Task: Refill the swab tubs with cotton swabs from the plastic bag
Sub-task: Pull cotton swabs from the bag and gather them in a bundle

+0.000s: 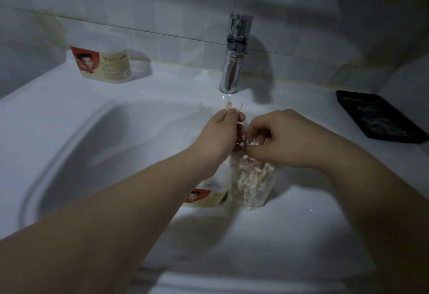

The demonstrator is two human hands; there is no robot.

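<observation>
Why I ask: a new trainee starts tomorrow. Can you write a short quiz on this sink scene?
1. True or false: the left hand pinches a few cotton swabs in its fingers.
2. The plastic bag of swabs stands: A) in the sink; B) on a shelf; C) on the floor.
3. Fill in: ___ labelled swab tubs are visible.
Key: 1 true; 2 A; 3 two.

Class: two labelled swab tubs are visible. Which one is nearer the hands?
The tub in the basin, beside the swab bag, partly under the left forearm. The other tub sits on the back-left ledge.
</observation>
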